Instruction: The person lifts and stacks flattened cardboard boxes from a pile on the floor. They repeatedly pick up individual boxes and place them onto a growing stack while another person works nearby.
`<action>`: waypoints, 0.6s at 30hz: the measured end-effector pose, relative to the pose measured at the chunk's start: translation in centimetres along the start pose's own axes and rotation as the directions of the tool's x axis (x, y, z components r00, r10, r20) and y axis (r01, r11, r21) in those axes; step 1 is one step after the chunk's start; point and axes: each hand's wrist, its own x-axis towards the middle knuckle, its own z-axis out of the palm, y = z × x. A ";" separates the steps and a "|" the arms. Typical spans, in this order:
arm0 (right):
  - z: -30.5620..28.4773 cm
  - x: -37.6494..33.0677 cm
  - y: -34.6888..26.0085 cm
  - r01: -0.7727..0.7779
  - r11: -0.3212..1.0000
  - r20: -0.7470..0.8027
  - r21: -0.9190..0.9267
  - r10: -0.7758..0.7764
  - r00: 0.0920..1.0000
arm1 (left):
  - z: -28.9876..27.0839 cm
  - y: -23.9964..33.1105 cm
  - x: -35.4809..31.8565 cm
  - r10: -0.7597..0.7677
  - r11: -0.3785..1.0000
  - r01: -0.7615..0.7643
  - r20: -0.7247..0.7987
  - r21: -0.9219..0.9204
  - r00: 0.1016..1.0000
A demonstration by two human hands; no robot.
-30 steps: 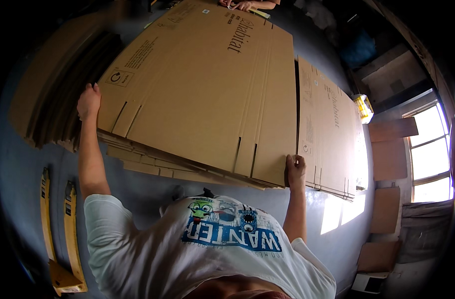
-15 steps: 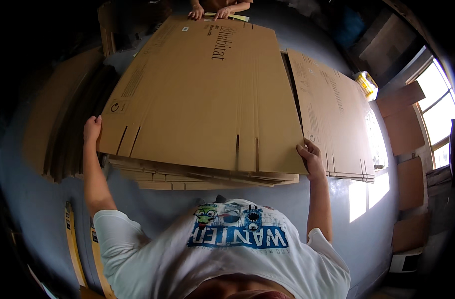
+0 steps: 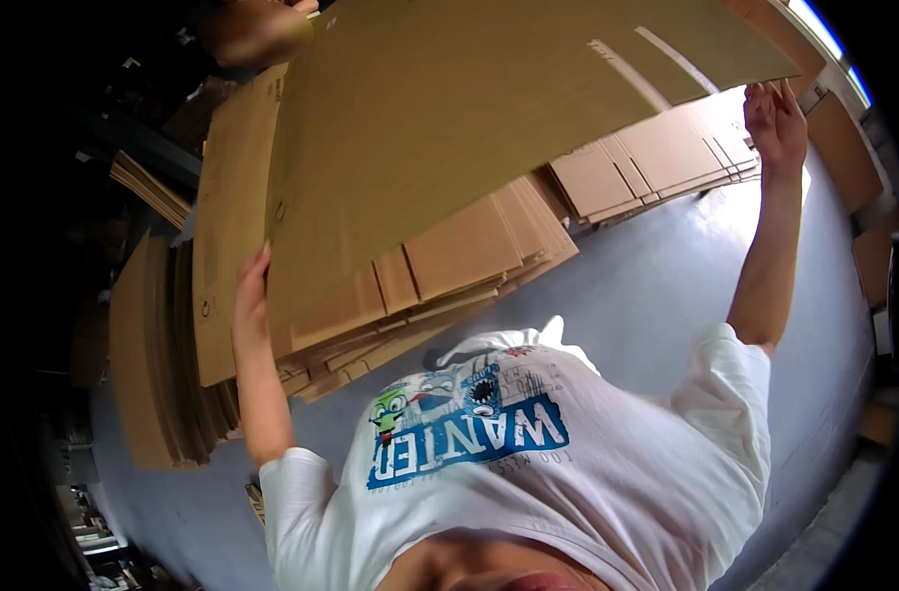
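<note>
A large flat brown cardboard sheet (image 3: pixel 489 118) is raised above a stack of flattened cardboard boxes (image 3: pixel 439 276). My left hand (image 3: pixel 252 295) grips its left edge, and my right hand (image 3: pixel 776 118) grips its right corner near the top right. The sheet tilts, its right side higher. Another person (image 3: pixel 257 30) at the far end is partly hidden behind the sheet. My white printed T-shirt (image 3: pixel 528 443) fills the lower middle.
A second stack of flattened boxes (image 3: pixel 656 163) lies to the right on the grey floor (image 3: pixel 646 295). More cardboard sheets (image 3: pixel 159 364) stand or lie at the left. Cartons (image 3: pixel 868 261) sit by the bright window at the right.
The top sheet has been lifted off the stack and tilted up toward me. Both my hands rose with it, the right one much higher, and my view swung left.
</note>
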 end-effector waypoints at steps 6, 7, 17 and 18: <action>4.3 -6.7 17.2 -0.208 0.857 -0.193 -0.472 0.130 0.973 | 28.2 -9.6 14.2 0.023 0.998 -0.022 -0.005 0.067 1.000; 4.6 -6.4 18.3 -0.186 0.826 -0.207 -0.533 0.086 0.975 | 32.7 -12.1 16.1 0.096 0.995 -0.097 -0.011 -0.035 0.995; -10.4 -2.0 25.3 -0.350 0.897 -0.709 -0.269 0.061 0.702 | 39.7 -18.5 16.6 -0.121 0.748 0.016 0.113 0.663 0.986; -12.4 -2.7 26.8 -0.382 0.894 -0.735 -0.235 0.094 0.672 | 38.5 -18.0 15.8 -0.024 0.752 -0.143 0.244 0.643 0.969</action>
